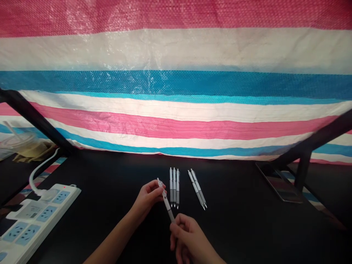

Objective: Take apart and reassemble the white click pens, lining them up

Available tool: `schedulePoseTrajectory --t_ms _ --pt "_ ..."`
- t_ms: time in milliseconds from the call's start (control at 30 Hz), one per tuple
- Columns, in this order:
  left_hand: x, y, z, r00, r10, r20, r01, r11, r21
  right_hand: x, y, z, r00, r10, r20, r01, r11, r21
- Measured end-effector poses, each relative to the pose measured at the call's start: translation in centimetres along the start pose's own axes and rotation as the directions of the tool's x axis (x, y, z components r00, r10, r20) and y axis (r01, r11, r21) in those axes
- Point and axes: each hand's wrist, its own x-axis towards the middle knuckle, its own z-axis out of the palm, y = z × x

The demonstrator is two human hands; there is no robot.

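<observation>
A white and grey pen (168,208) is held slantwise between both hands above the black table. My left hand (149,198) pinches its upper end, near the clip and push button. Around the grey grip at the lower end, the fingers of my right hand (188,236) are closed, and the pen's tip is hidden there. Just beyond lie three similar pens (174,187), side by side with their tips toward me. To the right of those, two more pens (197,189) lie close together at a slant.
A white power strip (41,220) with a plugged-in cable lies at the left. At the right, a dark phone-like slab (279,183) rests by a black frame leg (304,170). A striped sheet (176,128) hangs behind the table (110,176). A plastic cup (19,141) stands far left.
</observation>
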Motion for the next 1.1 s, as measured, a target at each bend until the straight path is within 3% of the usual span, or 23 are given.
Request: schedulePoseTrajectory --t_ms 100,267,533,667,800,1100 --pt "-0.2 0.0 0.4 1.0 -0.013 0.016 0.013 1.0 -0.007 0.1 0.2 -0.1 1.0 -0.009 0.008 0.009 1.0 0.018" --pt "-0.2 0.0 0.6 0.998 -0.016 0.061 0.02 0.997 -0.068 0.2 0.3 0.0 0.998 0.025 0.06 -0.038 0.976 0.216" --pt "0.0 -0.7 0.5 0.995 0.024 0.099 -0.015 0.995 -0.096 0.5 0.4 -0.2 0.992 0.052 0.119 -0.087 0.944 0.318" --pt "0.0 -0.8 0.6 0.998 0.059 0.025 -0.059 0.998 0.028 0.1 -0.3 -0.2 0.999 0.007 0.039 -0.02 0.94 0.342" --pt "-0.3 -0.7 0.9 0.99 0.133 0.052 -0.139 0.979 0.15 -0.6 -1.2 0.1 1.0 -0.014 0.025 0.004 0.922 0.387" --pt "-0.5 -0.5 1.4 0.991 0.135 0.003 -0.134 0.974 0.182 -0.3 -1.2 0.1 0.998 0.02 0.055 -0.041 0.911 0.411"
